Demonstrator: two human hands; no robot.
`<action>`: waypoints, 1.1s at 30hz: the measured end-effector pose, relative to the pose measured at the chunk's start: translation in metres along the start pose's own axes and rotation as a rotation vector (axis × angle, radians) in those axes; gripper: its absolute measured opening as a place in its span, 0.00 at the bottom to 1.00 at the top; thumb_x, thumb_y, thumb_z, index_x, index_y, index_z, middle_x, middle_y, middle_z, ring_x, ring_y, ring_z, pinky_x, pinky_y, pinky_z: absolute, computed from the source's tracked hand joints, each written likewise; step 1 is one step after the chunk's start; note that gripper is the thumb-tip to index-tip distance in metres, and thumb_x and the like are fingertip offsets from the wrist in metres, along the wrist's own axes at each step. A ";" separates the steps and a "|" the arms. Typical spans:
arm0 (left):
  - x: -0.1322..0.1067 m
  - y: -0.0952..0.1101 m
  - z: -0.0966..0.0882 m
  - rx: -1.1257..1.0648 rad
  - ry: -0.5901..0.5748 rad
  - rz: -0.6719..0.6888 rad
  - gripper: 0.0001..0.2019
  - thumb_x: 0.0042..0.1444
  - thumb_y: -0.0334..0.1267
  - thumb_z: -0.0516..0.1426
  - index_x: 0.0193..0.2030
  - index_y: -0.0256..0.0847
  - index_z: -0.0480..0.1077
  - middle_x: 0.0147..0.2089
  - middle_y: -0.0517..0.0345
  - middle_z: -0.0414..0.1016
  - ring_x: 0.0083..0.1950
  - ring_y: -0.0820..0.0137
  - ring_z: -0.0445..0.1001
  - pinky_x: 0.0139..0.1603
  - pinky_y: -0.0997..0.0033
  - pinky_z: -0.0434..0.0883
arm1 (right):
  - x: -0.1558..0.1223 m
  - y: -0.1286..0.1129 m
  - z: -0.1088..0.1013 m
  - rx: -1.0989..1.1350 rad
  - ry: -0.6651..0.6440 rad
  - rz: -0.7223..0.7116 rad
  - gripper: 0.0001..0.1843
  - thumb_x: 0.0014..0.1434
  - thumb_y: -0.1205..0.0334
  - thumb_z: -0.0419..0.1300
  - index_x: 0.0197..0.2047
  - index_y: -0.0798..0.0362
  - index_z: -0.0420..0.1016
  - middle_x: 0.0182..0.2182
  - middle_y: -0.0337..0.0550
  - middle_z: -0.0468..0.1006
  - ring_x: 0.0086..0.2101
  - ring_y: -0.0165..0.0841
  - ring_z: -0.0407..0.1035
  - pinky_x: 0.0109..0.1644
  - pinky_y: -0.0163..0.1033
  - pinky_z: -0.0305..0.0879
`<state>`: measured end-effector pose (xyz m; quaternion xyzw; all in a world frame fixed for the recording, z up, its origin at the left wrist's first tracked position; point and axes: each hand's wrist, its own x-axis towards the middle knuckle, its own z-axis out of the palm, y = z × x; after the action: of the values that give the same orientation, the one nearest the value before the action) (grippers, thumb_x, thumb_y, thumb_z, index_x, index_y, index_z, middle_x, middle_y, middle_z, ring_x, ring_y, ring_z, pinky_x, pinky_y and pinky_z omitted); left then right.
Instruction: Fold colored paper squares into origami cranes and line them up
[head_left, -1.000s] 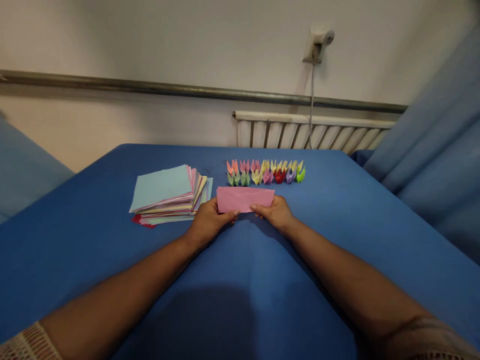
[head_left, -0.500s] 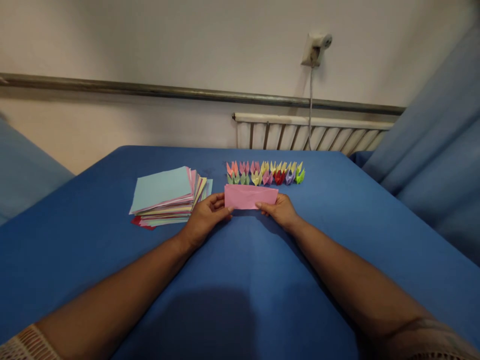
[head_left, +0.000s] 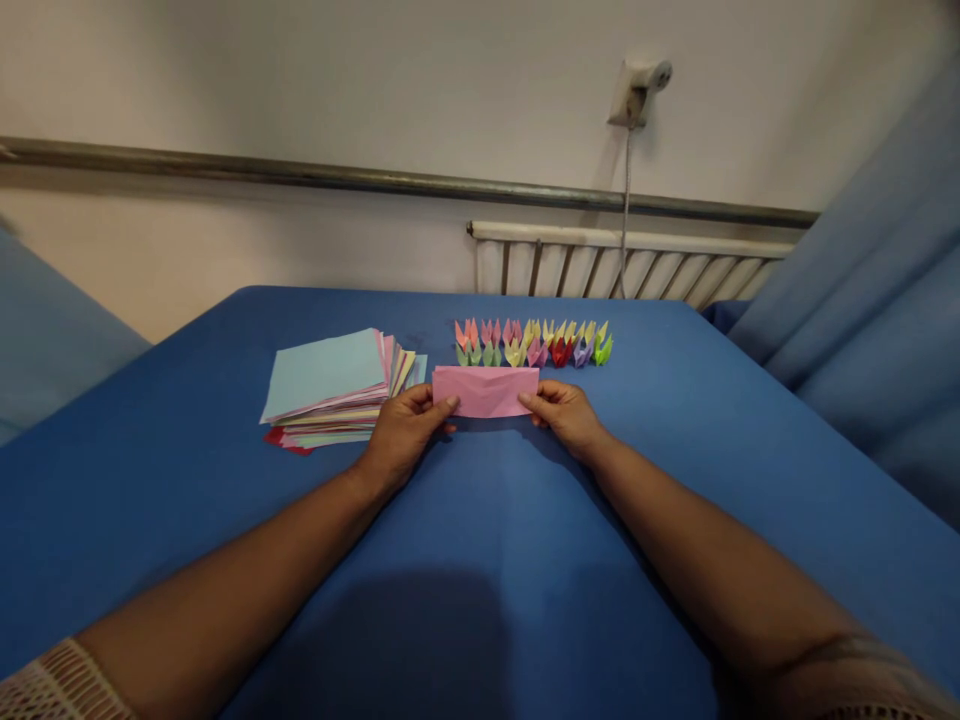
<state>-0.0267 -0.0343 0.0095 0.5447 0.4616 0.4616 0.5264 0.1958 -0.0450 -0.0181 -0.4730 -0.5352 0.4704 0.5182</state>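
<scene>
A folded sheet of pink paper (head_left: 486, 391), creased into a long rectangle, is held up just above the blue table. My left hand (head_left: 405, 425) pinches its left end, thumb in front and fingers behind. At the right end, my right hand (head_left: 568, 415) grips it the same way, with the thumb on the lower right part. Right behind the sheet stand two rows of small folded paper cranes (head_left: 561, 352) in pink, yellow, green, red and purple. Beside my left hand lies a thick stack of coloured paper (head_left: 326, 375) with a light blue sheet on top.
The blue-covered table (head_left: 480, 520) reaches to the wall. Behind it are a white radiator (head_left: 637, 241), a metal rail (head_left: 375, 181) and a socket with a plugged-in cord (head_left: 630, 95). Blue curtains (head_left: 885, 290) hang at both sides.
The pink paper has shifted slightly left between my hands. My left thumb has moved up to its left end, and my right thumb now sits nearer the right end.
</scene>
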 end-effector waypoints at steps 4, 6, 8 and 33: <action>-0.002 0.001 0.001 -0.027 -0.002 -0.022 0.16 0.42 0.45 0.67 0.32 0.34 0.73 0.29 0.60 0.74 0.24 0.77 0.68 0.26 0.76 0.69 | 0.000 0.004 0.003 0.026 -0.064 -0.024 0.18 0.46 0.47 0.66 0.26 0.54 0.73 0.19 0.35 0.70 0.22 0.27 0.61 0.29 0.34 0.55; -0.003 0.001 0.002 -0.034 -0.024 -0.022 0.17 0.42 0.45 0.67 0.34 0.34 0.73 0.31 0.58 0.75 0.25 0.77 0.69 0.27 0.76 0.69 | -0.001 0.005 0.005 0.035 -0.063 -0.049 0.17 0.47 0.48 0.66 0.26 0.55 0.73 0.20 0.35 0.70 0.23 0.26 0.61 0.30 0.34 0.55; -0.005 0.000 0.003 0.000 -0.056 -0.011 0.17 0.43 0.45 0.66 0.34 0.34 0.73 0.30 0.59 0.74 0.26 0.77 0.68 0.28 0.76 0.68 | -0.001 0.005 0.007 0.027 -0.045 -0.070 0.17 0.47 0.49 0.66 0.24 0.55 0.72 0.19 0.33 0.66 0.22 0.25 0.58 0.29 0.34 0.53; -0.021 0.000 0.020 0.153 -0.131 0.123 0.21 0.43 0.45 0.66 0.43 0.37 0.74 0.45 0.53 0.77 0.44 0.65 0.75 0.49 0.64 0.71 | -0.018 -0.002 0.038 0.327 -0.063 0.035 0.17 0.40 0.63 0.71 0.36 0.53 0.79 0.33 0.39 0.80 0.32 0.29 0.71 0.43 0.39 0.67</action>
<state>-0.0100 -0.0576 0.0088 0.6396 0.4256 0.4200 0.4830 0.1576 -0.0638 -0.0186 -0.3766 -0.4593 0.5747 0.5630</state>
